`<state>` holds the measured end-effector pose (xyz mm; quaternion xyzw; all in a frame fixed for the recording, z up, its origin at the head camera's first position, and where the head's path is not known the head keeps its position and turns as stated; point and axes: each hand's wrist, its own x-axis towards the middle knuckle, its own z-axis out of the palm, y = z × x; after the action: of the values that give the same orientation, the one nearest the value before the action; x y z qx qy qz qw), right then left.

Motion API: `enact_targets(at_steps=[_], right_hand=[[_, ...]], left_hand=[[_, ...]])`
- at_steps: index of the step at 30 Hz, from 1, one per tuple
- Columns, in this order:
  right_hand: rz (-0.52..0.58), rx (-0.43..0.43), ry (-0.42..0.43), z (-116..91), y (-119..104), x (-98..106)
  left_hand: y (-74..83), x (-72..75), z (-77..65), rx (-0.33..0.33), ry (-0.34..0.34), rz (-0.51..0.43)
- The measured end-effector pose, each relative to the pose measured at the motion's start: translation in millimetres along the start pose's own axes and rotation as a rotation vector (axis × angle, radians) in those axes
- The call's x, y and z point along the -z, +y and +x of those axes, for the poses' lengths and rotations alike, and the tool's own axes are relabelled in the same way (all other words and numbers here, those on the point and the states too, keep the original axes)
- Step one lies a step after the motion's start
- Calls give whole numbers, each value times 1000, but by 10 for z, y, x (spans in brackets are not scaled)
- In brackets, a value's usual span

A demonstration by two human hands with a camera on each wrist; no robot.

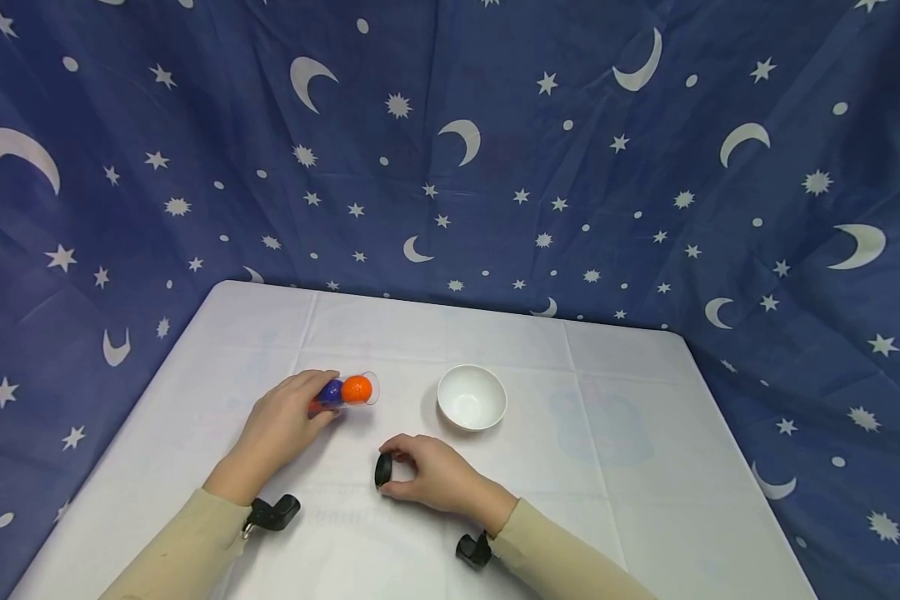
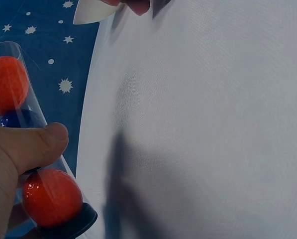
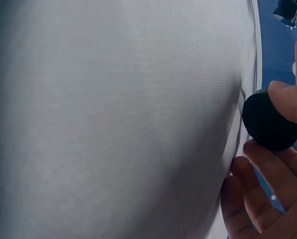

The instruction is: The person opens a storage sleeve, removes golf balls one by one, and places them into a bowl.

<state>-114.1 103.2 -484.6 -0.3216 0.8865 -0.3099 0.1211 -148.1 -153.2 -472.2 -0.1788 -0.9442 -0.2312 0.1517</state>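
My left hand (image 1: pixel 285 421) grips a clear plastic tube (image 2: pixel 35 102) around its middle. Inside it are an orange ball (image 1: pixel 356 389) near the uncapped end, a dark blue ball (image 1: pixel 332 392) behind that, and another orange ball (image 2: pixel 52 197) by the dark cap (image 2: pixel 71 224) at the far end. Between thumb and fingers my right hand (image 1: pixel 441 475) pinches a round black lid (image 3: pixel 270 120) by its edge, its flat face turned sideways. The tube lies tilted toward the right in the head view, its open end pointing to the bowl side.
A white bowl (image 1: pixel 471 367) stands on the white-covered table (image 1: pixel 540 500), just beyond my right hand and to the right of the tube. Behind the table hangs a blue cloth (image 1: pixel 495 233) with moons and stars.
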Motion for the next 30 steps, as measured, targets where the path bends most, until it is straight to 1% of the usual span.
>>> enact_targets(at_steps=[5, 10, 18, 30], right_hand=[[-78, -10, 4, -20, 17, 4], [-121, -18, 1, -49, 9, 24], [-153, 1, 16, -55, 22, 10], [-176, 37, 32, -64, 27, 11]], left_hand=[[1, 9, 3, 3, -6, 1], [3, 25, 7, 10, -15, 1], [17, 29, 4, 15, -29, -1], [32, 34, 6, 17, -25, 4]])
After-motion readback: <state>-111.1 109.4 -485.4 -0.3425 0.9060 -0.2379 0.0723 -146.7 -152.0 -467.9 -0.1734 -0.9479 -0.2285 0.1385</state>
